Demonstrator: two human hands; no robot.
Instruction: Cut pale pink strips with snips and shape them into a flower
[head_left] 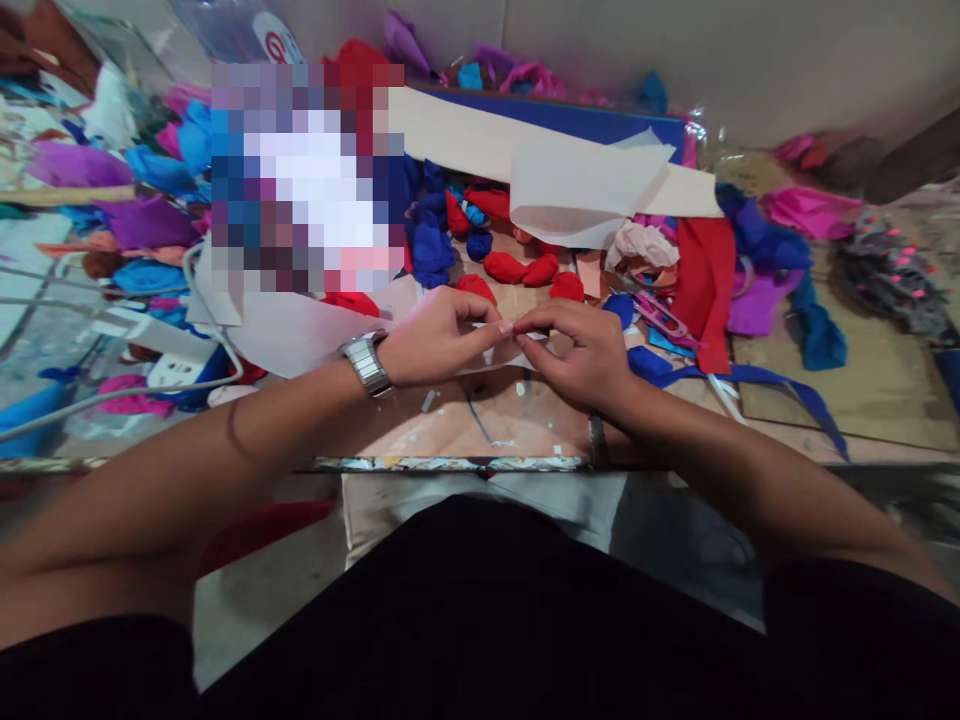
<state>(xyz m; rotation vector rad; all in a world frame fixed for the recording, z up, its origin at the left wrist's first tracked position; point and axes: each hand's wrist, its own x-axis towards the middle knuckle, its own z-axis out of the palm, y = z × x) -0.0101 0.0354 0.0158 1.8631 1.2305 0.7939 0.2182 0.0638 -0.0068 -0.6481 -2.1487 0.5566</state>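
Both hands meet over the near part of the table, fingertips almost touching. My left hand [433, 338], below a metal watch, is closed in a pinch on a small piece of thin white paper [504, 354]. Opposite it, my right hand [581, 352] pinches the same piece between thumb and forefinger. The fingers hide part of the paper. Just beyond them lie several twisted red paper pieces [506, 267] and crumpled dark blue paper pieces [433, 250]. A sheet of white paper [300, 335] reaches out to the left of my left wrist.
Pink-handled scissors [664, 318] lie right of my right hand, near a red paper strip [705, 290] and a blue strip [787, 385]. A long cream board [457, 125] lies across the back. A white power strip [176, 365] with cables is at left. Cardboard [870, 390] lies right.
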